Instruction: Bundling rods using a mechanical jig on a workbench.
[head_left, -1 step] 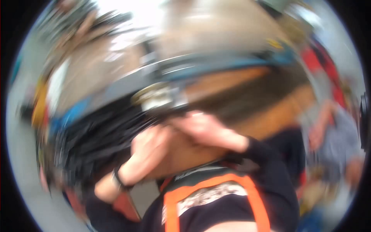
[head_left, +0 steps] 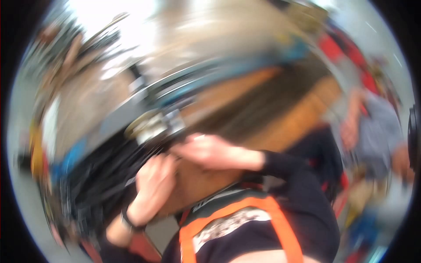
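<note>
My left hand (head_left: 155, 177), with a dark band on its wrist, is closed with curled fingers beside a pile of black strip-like material (head_left: 103, 171). Close by on its right, my right hand (head_left: 208, 151) is also closed, its fingertips pointing left toward the left hand. Whatever lies between the fingers is blurred and too small to make out. Just beyond both hands sits a pale, round-edged object with a yellowish rim (head_left: 147, 125), its kind unclear through the smear.
An orange-brown wooden tabletop (head_left: 294, 125) with a dark band runs to the right. Behind it stands a long metal and blue rail (head_left: 184, 85), then a wide brownish surface (head_left: 210, 35). A person in grey (head_left: 379, 127) is at the right.
The whole view has shifted and tilted, so the table and both hands appear further left. My hands are slightly further apart, their fingers still curled.
</note>
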`<state>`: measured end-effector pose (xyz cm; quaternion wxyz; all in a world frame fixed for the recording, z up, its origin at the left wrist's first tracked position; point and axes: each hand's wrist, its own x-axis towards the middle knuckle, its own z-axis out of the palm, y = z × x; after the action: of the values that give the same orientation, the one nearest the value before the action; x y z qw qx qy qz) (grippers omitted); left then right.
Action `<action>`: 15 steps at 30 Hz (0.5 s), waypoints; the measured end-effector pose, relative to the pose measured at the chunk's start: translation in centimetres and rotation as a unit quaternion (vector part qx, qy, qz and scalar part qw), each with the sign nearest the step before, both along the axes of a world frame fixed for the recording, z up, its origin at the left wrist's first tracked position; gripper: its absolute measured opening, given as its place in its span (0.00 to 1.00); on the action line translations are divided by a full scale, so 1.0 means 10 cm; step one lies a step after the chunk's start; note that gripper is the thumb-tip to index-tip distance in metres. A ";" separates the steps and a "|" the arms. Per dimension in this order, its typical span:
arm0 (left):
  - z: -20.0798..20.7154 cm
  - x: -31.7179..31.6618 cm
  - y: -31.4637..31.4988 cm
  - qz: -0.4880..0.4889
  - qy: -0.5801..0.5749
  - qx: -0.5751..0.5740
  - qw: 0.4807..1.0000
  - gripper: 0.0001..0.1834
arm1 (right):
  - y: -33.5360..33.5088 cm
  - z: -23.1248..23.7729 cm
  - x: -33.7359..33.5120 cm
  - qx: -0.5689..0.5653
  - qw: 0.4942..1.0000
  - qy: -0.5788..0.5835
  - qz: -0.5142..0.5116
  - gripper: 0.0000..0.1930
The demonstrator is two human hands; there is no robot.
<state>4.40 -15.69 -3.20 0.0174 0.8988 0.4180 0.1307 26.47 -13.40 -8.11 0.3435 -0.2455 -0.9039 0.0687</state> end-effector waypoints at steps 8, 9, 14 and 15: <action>0.81 0.84 1.02 -0.122 0.063 0.097 0.986 0.28 | 0.52 -0.06 1.95 0.035 0.912 0.105 -0.395 0.23; 0.79 0.99 1.09 -0.154 0.056 0.092 0.982 0.28 | 0.52 0.11 1.90 0.058 0.931 0.090 -0.349 0.21; 0.73 1.37 1.39 -0.205 0.016 0.114 0.972 0.27 | 0.70 0.03 2.52 0.099 0.912 0.098 -0.386 0.19; 0.70 1.38 1.42 -0.193 0.003 0.124 0.973 0.26 | 0.75 0.02 2.61 0.088 0.884 0.117 -0.445 0.20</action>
<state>18.23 -1.46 3.78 -0.0703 0.9582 0.2169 0.1729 52.59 -5.90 -7.91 0.4614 -0.5807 -0.6553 -0.1427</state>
